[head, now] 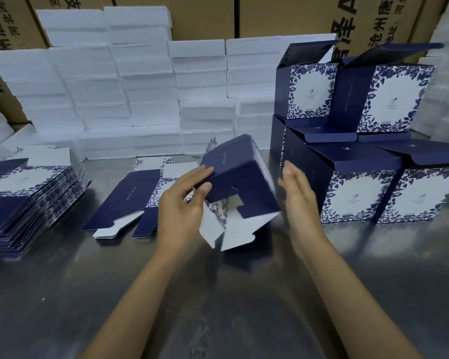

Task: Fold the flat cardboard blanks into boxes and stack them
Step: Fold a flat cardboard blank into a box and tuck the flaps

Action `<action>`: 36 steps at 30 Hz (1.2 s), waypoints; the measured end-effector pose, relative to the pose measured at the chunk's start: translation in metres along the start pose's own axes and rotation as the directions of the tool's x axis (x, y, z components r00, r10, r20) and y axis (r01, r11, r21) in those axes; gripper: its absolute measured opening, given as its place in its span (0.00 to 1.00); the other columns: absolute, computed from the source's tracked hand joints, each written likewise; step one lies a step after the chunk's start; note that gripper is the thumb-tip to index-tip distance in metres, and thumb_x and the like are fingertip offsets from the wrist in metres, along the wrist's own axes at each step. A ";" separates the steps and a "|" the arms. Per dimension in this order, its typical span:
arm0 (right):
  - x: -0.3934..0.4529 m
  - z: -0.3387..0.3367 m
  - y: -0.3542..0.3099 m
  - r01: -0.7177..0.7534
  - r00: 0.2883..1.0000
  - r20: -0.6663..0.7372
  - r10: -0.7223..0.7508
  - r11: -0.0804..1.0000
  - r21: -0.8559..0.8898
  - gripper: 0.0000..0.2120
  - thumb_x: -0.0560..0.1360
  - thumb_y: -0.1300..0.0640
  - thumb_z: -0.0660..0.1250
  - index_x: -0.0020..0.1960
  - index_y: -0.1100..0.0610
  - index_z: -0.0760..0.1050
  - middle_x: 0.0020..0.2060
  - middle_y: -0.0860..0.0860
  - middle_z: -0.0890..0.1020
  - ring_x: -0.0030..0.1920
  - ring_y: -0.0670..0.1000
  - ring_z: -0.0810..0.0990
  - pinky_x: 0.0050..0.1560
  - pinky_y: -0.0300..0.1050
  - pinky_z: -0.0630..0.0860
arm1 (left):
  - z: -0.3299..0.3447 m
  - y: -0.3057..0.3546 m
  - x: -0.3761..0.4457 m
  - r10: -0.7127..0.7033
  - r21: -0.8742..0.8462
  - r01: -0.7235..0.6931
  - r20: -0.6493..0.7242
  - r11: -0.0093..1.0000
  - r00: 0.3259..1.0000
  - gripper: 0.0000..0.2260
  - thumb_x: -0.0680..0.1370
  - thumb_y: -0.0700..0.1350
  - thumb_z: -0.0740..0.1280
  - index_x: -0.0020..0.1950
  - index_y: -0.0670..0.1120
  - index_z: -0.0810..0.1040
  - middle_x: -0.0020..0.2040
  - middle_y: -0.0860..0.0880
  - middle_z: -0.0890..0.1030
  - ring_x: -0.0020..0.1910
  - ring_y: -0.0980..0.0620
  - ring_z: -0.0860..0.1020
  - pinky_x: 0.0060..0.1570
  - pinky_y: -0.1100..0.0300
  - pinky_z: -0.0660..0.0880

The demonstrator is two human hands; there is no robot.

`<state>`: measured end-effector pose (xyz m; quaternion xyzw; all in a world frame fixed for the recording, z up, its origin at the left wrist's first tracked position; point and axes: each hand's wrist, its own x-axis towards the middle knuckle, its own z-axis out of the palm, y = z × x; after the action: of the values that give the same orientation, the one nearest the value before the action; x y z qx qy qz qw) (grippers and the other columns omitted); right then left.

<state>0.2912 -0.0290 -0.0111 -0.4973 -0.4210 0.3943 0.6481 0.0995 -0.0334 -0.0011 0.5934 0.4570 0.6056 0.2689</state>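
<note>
A half-formed navy and white box (240, 174) hangs tilted above the steel table (218, 294), its white bottom flaps open toward me. My left hand (184, 203) grips its left edge between thumb and fingers. My right hand (300, 200) is flat and straight-fingered beside the box's right side; contact is unclear. A flat blank (130, 196) lies on the table left of my hands. A tall pile of flat blanks (29, 195) sits at the far left. Several folded boxes (360, 161) stand stacked in two layers on the right, lids up.
White foam blocks (140, 86) are stacked in rows along the back of the table. Brown shipping cartons (205, 16) form a wall behind them. More white foam (446, 81) leans at the far right.
</note>
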 end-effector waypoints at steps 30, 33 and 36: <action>-0.009 -0.007 -0.017 0.022 0.903 0.429 0.022 0.995 -0.097 0.26 0.77 0.65 0.67 0.68 0.39 0.74 0.66 0.41 0.78 0.67 0.41 0.76 0.68 0.44 0.73 | -0.012 0.006 0.003 -0.041 0.169 0.016 0.143 0.986 0.989 0.12 0.79 0.53 0.69 0.62 0.61 0.78 0.68 0.69 0.71 0.66 0.71 0.69 0.62 0.73 0.68; -0.011 -0.008 -0.015 0.036 0.886 0.463 0.021 0.993 -0.114 0.29 0.77 0.64 0.69 0.70 0.38 0.70 0.69 0.40 0.75 0.71 0.43 0.72 0.68 0.46 0.74 | -0.003 0.004 -0.003 -0.004 0.192 -0.045 0.248 0.980 0.969 0.17 0.77 0.50 0.72 0.66 0.57 0.78 0.72 0.64 0.69 0.73 0.67 0.64 0.74 0.59 0.64; -0.010 -0.008 -0.015 0.063 0.893 0.450 -0.003 0.991 -0.119 0.29 0.75 0.64 0.72 0.68 0.39 0.73 0.70 0.38 0.74 0.71 0.40 0.71 0.66 0.45 0.75 | 0.001 0.002 -0.005 0.033 0.170 -0.060 0.158 0.984 0.987 0.15 0.76 0.47 0.74 0.63 0.55 0.81 0.70 0.60 0.73 0.72 0.62 0.68 0.72 0.50 0.67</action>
<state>0.2965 -0.0441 0.0012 -0.4268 -0.5922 0.4589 0.5064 0.1017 -0.0383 -0.0016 0.6702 0.4719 0.5218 0.2365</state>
